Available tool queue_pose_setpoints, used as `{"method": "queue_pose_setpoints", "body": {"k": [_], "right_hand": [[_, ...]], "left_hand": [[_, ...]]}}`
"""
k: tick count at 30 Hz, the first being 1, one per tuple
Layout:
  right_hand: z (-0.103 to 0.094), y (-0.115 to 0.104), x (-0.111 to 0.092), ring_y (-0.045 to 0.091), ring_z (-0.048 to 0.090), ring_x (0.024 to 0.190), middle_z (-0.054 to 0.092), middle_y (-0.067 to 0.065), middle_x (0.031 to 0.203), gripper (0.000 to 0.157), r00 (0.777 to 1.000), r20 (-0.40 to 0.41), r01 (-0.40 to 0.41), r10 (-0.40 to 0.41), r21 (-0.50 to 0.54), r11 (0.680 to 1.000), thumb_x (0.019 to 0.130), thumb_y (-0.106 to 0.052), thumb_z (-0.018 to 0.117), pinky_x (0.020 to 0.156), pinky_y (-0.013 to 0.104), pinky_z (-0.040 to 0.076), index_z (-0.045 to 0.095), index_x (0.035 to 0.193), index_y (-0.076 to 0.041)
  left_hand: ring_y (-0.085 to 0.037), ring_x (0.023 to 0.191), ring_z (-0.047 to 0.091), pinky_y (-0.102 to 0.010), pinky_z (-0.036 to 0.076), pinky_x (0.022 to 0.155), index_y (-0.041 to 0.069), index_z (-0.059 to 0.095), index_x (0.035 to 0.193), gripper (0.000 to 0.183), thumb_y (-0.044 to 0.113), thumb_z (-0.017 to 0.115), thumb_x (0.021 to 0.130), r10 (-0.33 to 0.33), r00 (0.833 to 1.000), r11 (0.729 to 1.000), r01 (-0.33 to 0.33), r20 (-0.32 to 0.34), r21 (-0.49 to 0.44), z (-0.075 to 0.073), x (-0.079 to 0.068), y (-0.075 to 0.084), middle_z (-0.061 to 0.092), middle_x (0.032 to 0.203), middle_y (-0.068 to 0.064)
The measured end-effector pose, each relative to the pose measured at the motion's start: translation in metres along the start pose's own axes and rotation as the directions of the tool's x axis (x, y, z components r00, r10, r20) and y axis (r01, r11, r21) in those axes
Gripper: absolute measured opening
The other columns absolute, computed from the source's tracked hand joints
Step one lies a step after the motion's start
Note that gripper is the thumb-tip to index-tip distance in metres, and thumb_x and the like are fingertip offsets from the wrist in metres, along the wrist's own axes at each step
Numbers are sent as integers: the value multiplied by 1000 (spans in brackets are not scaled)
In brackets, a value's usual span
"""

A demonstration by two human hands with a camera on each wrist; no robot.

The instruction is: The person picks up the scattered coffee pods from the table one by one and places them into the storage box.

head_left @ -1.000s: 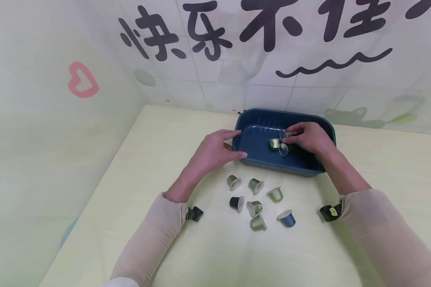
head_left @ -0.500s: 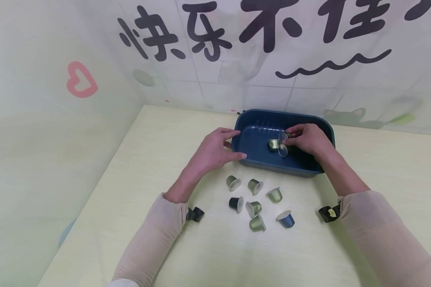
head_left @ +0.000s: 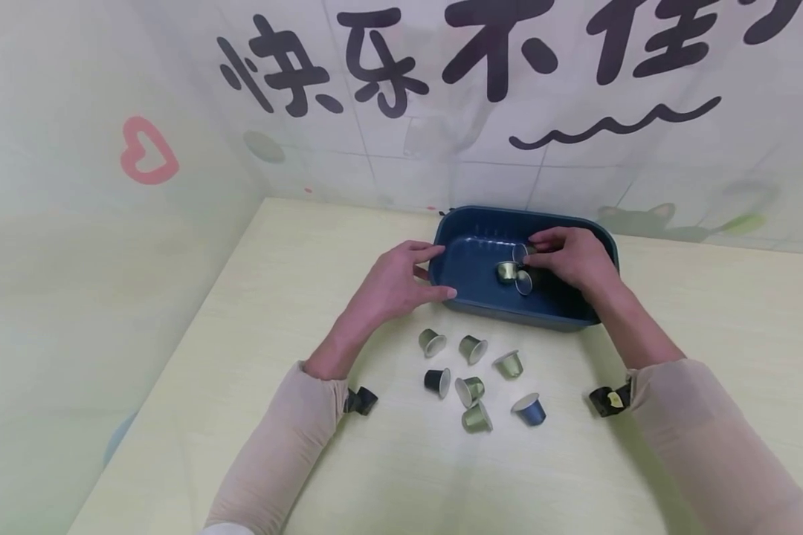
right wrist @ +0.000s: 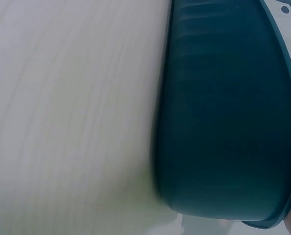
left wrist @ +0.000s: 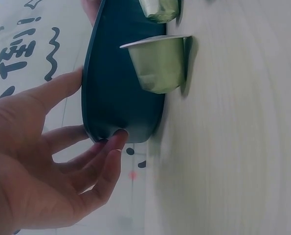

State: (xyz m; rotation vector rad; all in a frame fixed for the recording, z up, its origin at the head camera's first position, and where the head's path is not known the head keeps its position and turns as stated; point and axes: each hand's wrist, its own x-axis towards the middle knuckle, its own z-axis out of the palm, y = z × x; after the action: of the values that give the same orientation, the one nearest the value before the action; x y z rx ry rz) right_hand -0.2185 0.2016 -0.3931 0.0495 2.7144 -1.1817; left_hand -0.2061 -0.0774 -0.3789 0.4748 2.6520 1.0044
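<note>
Near the wall stands a dark blue plastic bin (head_left: 471, 260). My left hand (head_left: 398, 281) holds its left end, the thumb at the near rim and the fingers at the end wall; the left wrist view shows these fingers bent at the rim. Inside the bin, my right hand (head_left: 572, 260) has thumb and index finger around a coffee capsule (head_left: 520, 254), its pale lid facing left. Against it lie a shiny green-gold capsule (head_left: 506, 272) and another with its lid showing (head_left: 524, 283). The right wrist view has mostly the bin's outer wall (right wrist: 228, 112), with the right hand hidden.
In front of the bin, several capsules lie scattered on the pale table: green ones (head_left: 432, 342), a black one (head_left: 437, 382) and a blue one (head_left: 530, 409). Behind the bin rises a wall with large dark characters (head_left: 388, 70). Another wall stands at the left.
The head view has shifted slightly. Both hands stay at the bin; the right index finger has lifted a little from the thumb at the capsule. The capsules on the table have not moved.
</note>
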Motion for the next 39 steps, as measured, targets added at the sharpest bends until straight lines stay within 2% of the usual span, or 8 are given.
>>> {"method": "queue_pose_setpoints", "body": {"k": [12,19,27,30,39], "right_hand": [[-3,0,-8,34,60,112,66,20,122,40,997,-76,22,-17,62,998,93,-22,72,87,39,46,64,128,-3],[-7,-1,-17,30,63,104,65,17,122,39,993,-101,72,-64,79,994,94,-20,70,76,23,46,63,129,-5],[-12,0,-31,30,62,108,62,16,128,43,993,-77,95,-89,83,992,96,-27,68,79,22,46,60,132,-6],[-13,1,-38,25,62,104,62,13,128,44,993,-81,98,-91,90,991,96,-29,68,77,17,46,60,133,-7],[-14,-3,-47,3,59,88,63,13,123,43,988,-100,130,-118,124,984,95,-28,69,73,12,46,61,131,-6]], "left_hand": [[-16,106,65,-28,54,75,15,53,145,73,35,83,82,-2,1000,1000,2,-6,-11,1,0,-1,45,150,-5],[-15,105,65,-28,53,75,15,52,146,73,36,83,82,1,1000,1000,-1,-1,3,0,0,1,45,150,-5],[-12,101,65,-27,53,72,16,52,146,74,36,83,82,-8,1000,1000,8,4,-10,1,0,1,46,150,-4],[-12,102,65,-27,53,73,16,52,146,74,35,83,82,-6,1000,1000,6,9,-15,3,0,1,45,151,-3],[-12,102,65,-26,53,72,16,53,145,74,36,84,81,-4,1000,1000,4,-13,-7,1,-1,-1,45,151,-2]]}}
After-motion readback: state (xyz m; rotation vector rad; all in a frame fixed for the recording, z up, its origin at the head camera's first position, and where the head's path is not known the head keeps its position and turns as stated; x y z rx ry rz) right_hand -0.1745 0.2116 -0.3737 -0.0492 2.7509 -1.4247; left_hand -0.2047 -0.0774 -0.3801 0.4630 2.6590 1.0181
